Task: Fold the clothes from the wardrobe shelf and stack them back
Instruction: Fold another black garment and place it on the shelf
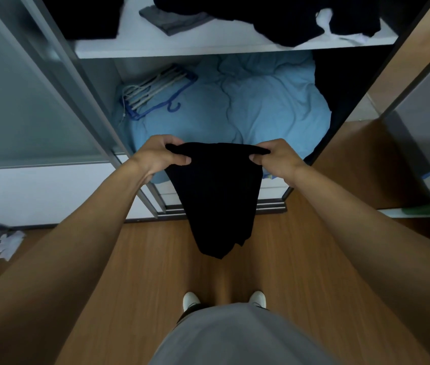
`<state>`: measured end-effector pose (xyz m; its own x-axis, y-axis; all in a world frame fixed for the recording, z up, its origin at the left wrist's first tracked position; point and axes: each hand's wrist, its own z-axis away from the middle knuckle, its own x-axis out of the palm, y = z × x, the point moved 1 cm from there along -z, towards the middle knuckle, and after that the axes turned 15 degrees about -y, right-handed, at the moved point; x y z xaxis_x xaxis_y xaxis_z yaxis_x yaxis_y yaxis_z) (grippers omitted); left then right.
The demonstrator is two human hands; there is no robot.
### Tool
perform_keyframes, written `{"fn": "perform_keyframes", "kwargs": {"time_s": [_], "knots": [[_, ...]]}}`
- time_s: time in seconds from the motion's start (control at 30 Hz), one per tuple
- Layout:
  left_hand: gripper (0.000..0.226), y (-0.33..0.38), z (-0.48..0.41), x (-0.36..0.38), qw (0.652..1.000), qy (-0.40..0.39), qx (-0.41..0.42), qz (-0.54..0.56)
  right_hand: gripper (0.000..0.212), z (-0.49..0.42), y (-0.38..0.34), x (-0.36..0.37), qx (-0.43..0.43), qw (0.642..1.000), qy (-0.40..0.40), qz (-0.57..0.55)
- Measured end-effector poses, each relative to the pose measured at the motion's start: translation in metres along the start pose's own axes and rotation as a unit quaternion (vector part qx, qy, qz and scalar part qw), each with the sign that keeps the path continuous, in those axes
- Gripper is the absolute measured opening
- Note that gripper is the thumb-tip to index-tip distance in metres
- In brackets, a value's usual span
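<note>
I see the left hand (159, 154) and right hand (278, 160) pinching the top corners of a black fabric garment (216, 196); white wardrobe shelf (156, 50) at 12 o'clock carries dark clothes (274, 19).

We hold the garment (216, 196) between left hand (156, 156) and right hand (279, 160), above the floor (156, 259). Behind it, hangers (153, 90) lie left on the duvet (261, 106), under the shelf (208, 50) carrying the clothes heap (274, 19).
</note>
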<state>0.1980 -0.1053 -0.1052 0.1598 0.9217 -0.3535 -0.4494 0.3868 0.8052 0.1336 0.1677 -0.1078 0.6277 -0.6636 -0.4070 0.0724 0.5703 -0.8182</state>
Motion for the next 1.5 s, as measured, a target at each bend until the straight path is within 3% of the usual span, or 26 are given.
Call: {"fn": "perform_keyframes", "kwargs": {"time_s": [0.2,0.33,0.43,0.5,0.6,0.67,0.73,0.9,0.97,1.03,1.1,1.17,1.23,1.33,1.43,1.5], "knots": [[0.043,-0.014,0.004,0.002,0.993,0.016,0.028,0.118,0.027,0.003,0.009,0.004,0.021,0.957,-0.004,-0.289],[0.039,-0.018,0.006,0.008,0.977,-0.007,0.054,0.208,0.035,0.003,0.010,0.002,-0.018,0.924,-0.020,-0.381],[0.046,-0.018,0.007,0.016,0.978,-0.031,0.069,0.197,0.043,0.003,0.012,0.007,-0.040,0.916,-0.029,-0.398],[0.051,-0.016,0.007,0.023,0.981,-0.036,0.065,0.177,0.051,0.002,0.013,0.014,-0.042,0.942,-0.034,-0.331],[0.062,-0.012,0.005,0.028,0.993,-0.055,0.048,0.088,0.065,-0.001,0.011,0.023,-0.018,0.994,-0.027,-0.102],[0.072,-0.006,0.003,0.027,0.997,-0.064,0.029,-0.007,0.063,-0.003,0.009,0.028,-0.011,0.998,-0.031,0.057],[0.075,-0.001,0.002,0.026,0.994,-0.059,0.021,-0.089,0.049,-0.005,0.009,0.029,-0.007,0.986,0.008,0.167],[0.042,0.005,0.003,0.022,0.971,-0.006,0.039,-0.234,0.018,0.000,0.008,0.023,0.016,0.967,0.080,0.240],[0.016,0.008,0.005,0.020,0.965,0.019,0.047,-0.256,0.017,0.002,0.007,0.020,0.016,0.962,0.084,0.260],[0.014,0.010,0.008,0.014,0.960,0.052,0.052,-0.271,0.019,0.002,0.004,0.014,0.019,0.958,0.094,0.269],[0.021,0.008,0.008,0.006,0.962,0.083,0.071,-0.249,0.022,0.005,0.001,0.007,-0.004,0.977,0.074,0.201],[0.022,0.004,0.009,0.001,0.977,0.084,0.107,-0.162,0.018,0.013,0.001,0.002,-0.054,0.996,0.025,0.072],[0.026,-0.002,0.011,-0.002,0.986,0.055,0.158,-0.002,0.012,0.024,0.001,0.003,-0.086,0.993,-0.013,-0.086],[0.027,-0.012,0.012,0.001,0.949,-0.015,0.233,0.212,0.019,0.029,-0.005,0.004,-0.101,0.968,0.006,-0.228],[0.050,-0.021,0.006,0.016,0.955,-0.073,0.175,0.228,0.021,0.030,-0.015,0.008,-0.116,0.952,-0.006,-0.282],[0.048,-0.024,0.002,0.030,0.967,-0.073,0.140,0.200,0.020,0.034,-0.018,0.008,-0.116,0.952,-0.014,-0.283]]}}
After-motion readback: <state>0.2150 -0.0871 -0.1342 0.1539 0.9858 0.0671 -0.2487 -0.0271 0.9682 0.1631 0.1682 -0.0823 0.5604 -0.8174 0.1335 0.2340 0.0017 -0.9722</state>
